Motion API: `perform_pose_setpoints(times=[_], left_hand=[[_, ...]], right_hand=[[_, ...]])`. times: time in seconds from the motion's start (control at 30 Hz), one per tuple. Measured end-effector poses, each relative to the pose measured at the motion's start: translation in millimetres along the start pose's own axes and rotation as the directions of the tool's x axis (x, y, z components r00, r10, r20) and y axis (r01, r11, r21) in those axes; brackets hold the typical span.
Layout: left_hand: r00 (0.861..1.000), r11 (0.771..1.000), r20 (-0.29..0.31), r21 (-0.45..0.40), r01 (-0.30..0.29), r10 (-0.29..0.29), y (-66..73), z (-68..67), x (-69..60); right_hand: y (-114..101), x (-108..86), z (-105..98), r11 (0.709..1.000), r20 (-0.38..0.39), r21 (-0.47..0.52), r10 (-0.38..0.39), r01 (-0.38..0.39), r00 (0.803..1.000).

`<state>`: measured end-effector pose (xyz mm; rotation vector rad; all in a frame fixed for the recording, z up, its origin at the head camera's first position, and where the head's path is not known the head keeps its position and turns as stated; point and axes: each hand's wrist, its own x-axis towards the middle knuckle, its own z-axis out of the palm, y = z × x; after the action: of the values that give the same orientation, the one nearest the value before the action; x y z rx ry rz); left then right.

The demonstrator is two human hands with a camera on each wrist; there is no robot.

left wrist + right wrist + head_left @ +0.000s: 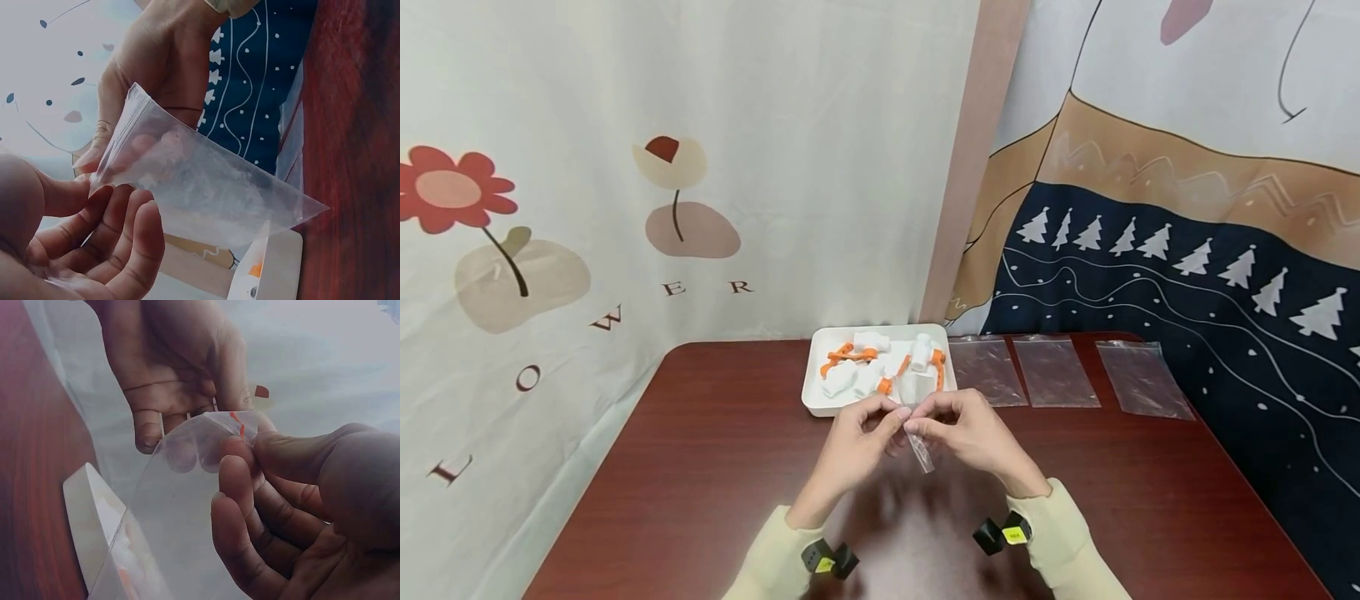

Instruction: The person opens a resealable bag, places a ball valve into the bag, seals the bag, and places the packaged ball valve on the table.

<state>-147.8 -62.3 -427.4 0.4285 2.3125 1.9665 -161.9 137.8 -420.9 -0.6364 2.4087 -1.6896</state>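
Where the pinch sits on my feed, the left hand (859,437) and the right hand (976,429) are each clamped, thumb against finger, on the edge of a clear plastic bag (206,181), at the near side of the white tray (823,342). Fingers cover the bag's middle in the head view, and I cannot tell whether its mouth is parted. White pieces (839,379) and orange pieces (937,367) lie in the tray, some partly behind the bag; I can't make out their exact shapes. Both wrist views cut the tray off. To its right, three flat bags (1056,372) rest on the glossy red-brown table (722,467). Beyond hang a pale flowered cloth (820,167) and a dark-blue cloth (1090,287) printed with white trees.
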Motion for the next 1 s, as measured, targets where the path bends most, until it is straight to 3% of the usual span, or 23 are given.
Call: perform_pose_setpoints(times=[0.4,0.57,0.73,0.87,1.0], left_hand=[[0.999,0.999,0.015,-0.019,0.036,-0.036,1.7,0.0,-0.9],[0.999,0.999,0.012,0.0,0.045,-0.045,2.8,1.6,-3.3],[0.999,0.998,-0.02,0.055,0.033,-0.032,1.8,3.6,-5.1],[0.999,0.988,-0.052,0.153,0.013,-0.005,1.6,6.1,-5.0],[0.997,0.964,-0.078,0.267,-0.001,0.022,0.9,7.2,-4.3]], right_hand=[[-1.9,2.4,3.7,0.996,-0.043,0.053,0.08,-0.078,0.996],[-0.6,0.8,5.9,0.998,-0.08,-0.059,-0.005,0.0,0.997],[-1.6,-0.6,9.8,0.975,-0.11,-0.199,-0.122,0.098,0.986],[-2.8,-1.1,13.6,0.957,-0.129,-0.261,-0.165,0.127,0.978],[-3.4,-1.1,16.5,0.94,-0.134,-0.317,-0.177,0.127,0.975]])
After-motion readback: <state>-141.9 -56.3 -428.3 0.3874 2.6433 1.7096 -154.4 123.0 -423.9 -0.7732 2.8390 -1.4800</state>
